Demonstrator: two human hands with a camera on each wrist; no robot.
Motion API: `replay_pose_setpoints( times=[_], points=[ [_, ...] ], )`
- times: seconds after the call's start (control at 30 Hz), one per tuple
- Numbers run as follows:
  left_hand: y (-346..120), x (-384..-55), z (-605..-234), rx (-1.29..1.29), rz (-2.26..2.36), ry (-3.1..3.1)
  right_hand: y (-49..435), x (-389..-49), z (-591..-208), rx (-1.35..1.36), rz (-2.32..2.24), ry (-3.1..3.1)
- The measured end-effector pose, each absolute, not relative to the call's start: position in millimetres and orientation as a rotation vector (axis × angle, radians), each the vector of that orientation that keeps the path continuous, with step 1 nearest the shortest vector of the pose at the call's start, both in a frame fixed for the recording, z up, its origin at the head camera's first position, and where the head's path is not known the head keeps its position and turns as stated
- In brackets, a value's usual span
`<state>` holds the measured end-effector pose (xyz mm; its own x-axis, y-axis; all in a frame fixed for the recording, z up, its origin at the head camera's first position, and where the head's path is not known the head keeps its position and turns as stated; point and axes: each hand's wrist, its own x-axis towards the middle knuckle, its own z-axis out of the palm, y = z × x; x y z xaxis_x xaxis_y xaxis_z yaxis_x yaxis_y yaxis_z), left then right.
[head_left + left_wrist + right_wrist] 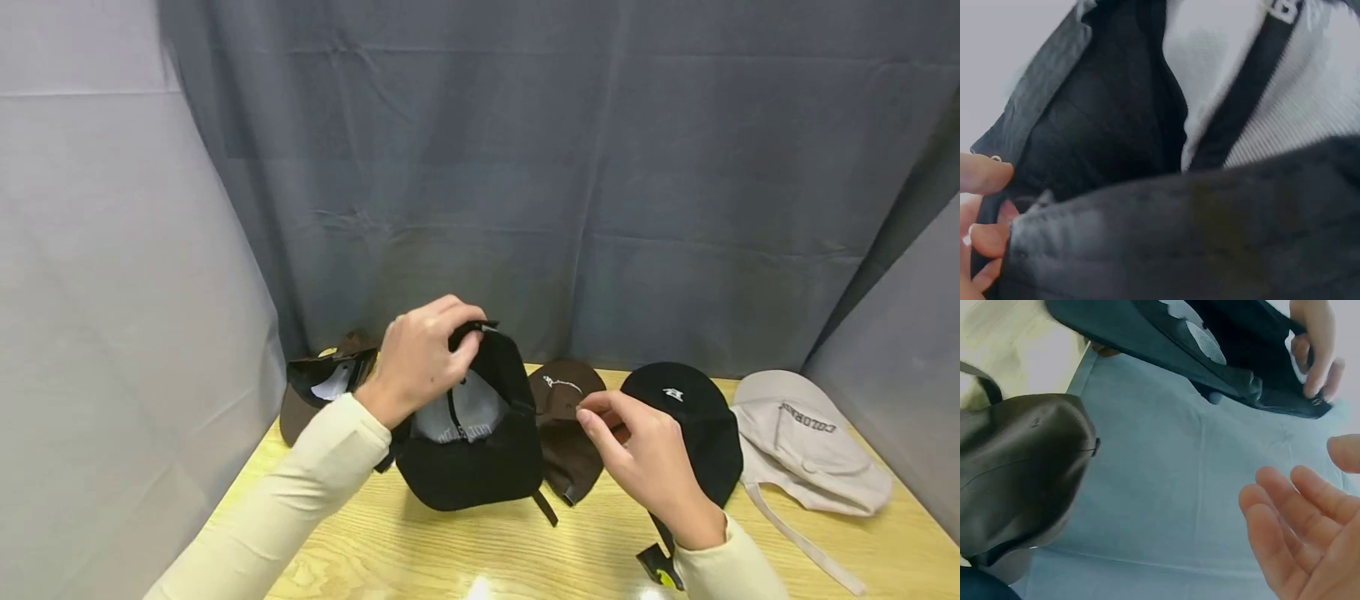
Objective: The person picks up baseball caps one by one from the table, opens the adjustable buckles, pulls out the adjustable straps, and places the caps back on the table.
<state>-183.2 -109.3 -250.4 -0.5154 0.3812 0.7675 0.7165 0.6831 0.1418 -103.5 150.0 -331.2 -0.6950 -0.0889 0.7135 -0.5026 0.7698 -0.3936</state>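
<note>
My left hand [423, 354] pinches the back edge of a black baseball cap [480, 471], holding it up with the inside facing me. Pale lining with reversed lettering shows in the crown, and a strap end hangs at its lower right. In the left wrist view, thumb and fingers grip the band of the cap [1147, 244] at the left edge. My right hand [652, 454] hovers to the right of the cap, fingers loosely bent and holding nothing; the right wrist view shows its palm [1322, 544] apart from the cap. Beneath it lies another black cap [708, 425] with a white letter.
On the wooden table [420, 558], a brown cap [555, 400] with white script lies behind the hands. A beige cap [810, 458] with a long strap is at the right. Another brown cap [298, 412] sits at the left. Grey curtain [525, 167] hangs behind.
</note>
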Motion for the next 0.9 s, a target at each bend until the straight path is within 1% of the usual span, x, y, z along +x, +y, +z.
replay_pose_setpoints(
  times=[0.23, 0.33, 0.4, 0.5, 0.7, 0.8, 0.9],
  points=[
    [-125.4, -254.5, -222.3, -0.630, -0.484, -2.258, 153.3, -101.5, -338.2, 0.438, 0.761, -2.319],
    [-129.3, -275.2, -215.3, -0.574, -0.448, -2.197, 153.6, -100.7, -340.0, 0.440, 0.734, -2.318],
    [-130.3, -282.0, -218.7, -0.585, -0.416, -2.146, 154.4, -99.7, -341.2, 0.438, 0.704, -2.319],
    [-129.7, -281.9, -244.2, -0.706, -0.351, -2.114, 156.7, -97.6, -343.9, 0.432, 0.674, -2.349],
    [-136.4, -260.4, -333.1, -1.050, -0.188, -2.204, 161.3, -95.5, -349.3, 0.432, 0.692, -2.397],
    [-140.3, -249.8, -366.2, -1.123, -0.167, -2.257, 164.9, -94.0, -350.7, 0.422, 0.704, -2.402],
    [-143.8, -244.7, -390.1, -1.152, -0.147, -2.300, 167.1, -93.0, -353.8, 0.416, 0.714, -2.423]
  ],
)
